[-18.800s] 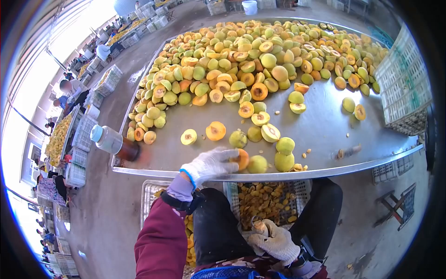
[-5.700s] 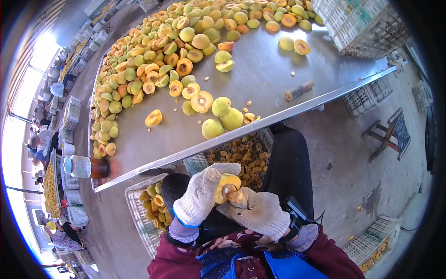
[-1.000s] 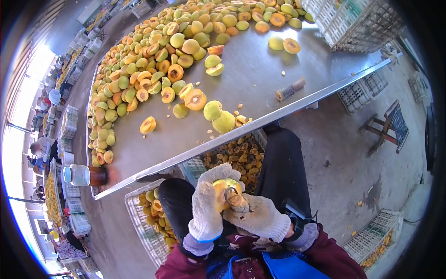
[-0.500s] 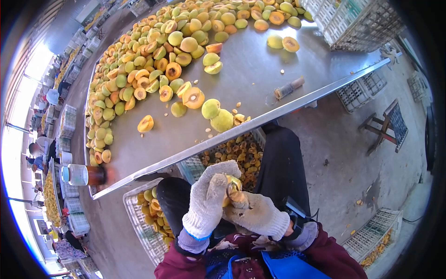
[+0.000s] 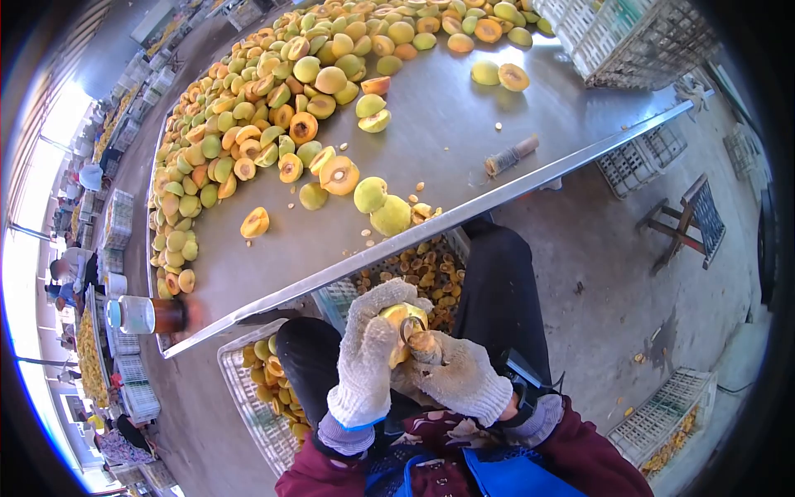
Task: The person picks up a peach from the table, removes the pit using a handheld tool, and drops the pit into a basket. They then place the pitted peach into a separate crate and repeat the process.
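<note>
My left hand (image 5: 367, 352), in a whitish knit glove, is wrapped round a yellow-green fruit half (image 5: 399, 320) above my lap. My right hand (image 5: 460, 377), also gloved, grips a small tool (image 5: 424, 346) with a wooden handle and a metal loop. The loop lies against the fruit, and the glove hides part of the handle. Just beyond my hands stands a crate of brown and orange pieces (image 5: 435, 277). On the metal table (image 5: 331, 236), two green fruits (image 5: 389, 215) rest near the front edge, beside small pits. A large heap of halved fruit (image 5: 248, 108) covers the back left.
A jar of dark liquid (image 5: 149, 316) stands at the table's left corner. Another crate of fruit halves (image 5: 248, 402) is beside my left knee. A white crate (image 5: 633, 50) sits at the table's right. A folding stool (image 5: 687, 222) and a crate (image 5: 662, 418) are on the right floor. People work far left.
The fruit's cut face has turned back up into view between my hands since half a second ago. Over the longer span, my left hand has come from the table to my lap. The view has tilted.
</note>
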Demonstrator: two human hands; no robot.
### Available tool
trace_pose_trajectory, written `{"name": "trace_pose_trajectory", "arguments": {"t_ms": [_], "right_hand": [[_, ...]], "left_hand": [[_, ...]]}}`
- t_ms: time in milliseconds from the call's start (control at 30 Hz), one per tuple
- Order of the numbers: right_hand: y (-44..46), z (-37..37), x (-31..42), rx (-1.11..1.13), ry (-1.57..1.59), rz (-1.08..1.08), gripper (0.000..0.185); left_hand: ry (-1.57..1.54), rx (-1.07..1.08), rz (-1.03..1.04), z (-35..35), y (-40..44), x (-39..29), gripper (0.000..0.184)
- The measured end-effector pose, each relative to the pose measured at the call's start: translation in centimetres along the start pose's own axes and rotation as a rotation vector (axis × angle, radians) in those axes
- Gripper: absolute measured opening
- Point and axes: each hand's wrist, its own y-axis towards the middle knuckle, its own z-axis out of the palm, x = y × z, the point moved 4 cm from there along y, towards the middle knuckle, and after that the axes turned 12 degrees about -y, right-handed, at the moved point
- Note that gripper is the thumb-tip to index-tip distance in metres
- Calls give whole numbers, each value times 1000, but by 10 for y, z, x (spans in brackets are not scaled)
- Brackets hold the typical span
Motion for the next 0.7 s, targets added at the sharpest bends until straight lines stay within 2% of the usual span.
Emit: {"name": "trace_pose_trajectory", "arguments": {"t_ms": [133,200,333,400,433,500,633,700], "right_hand": [[-3,3,1,-91,-66,-94,29],[-5,1,7,79,-82,17,28],[-4,6,1,104,-18,46,28],[-5,5,3,-33,-78,-67,26],[-5,4,4,-32,-76,-65,26],[-4,1,6,115,-98,11,29],[-4,0,2,238,101,148,28],[-1,4,-5,327,195,178,26]], "left_hand": [[-126,3,-61,-8,-5,7,59],[-223,11,-18,-7,-8,8,62],[-176,-45,42,-7,-12,13,63],[-130,-78,12,-9,-13,15,60],[-130,-79,10,-8,-12,12,60],[78,-68,23,-3,-7,2,52],[200,-94,-52,0,5,-2,58],[508,-46,161,5,10,-8,52]]}}
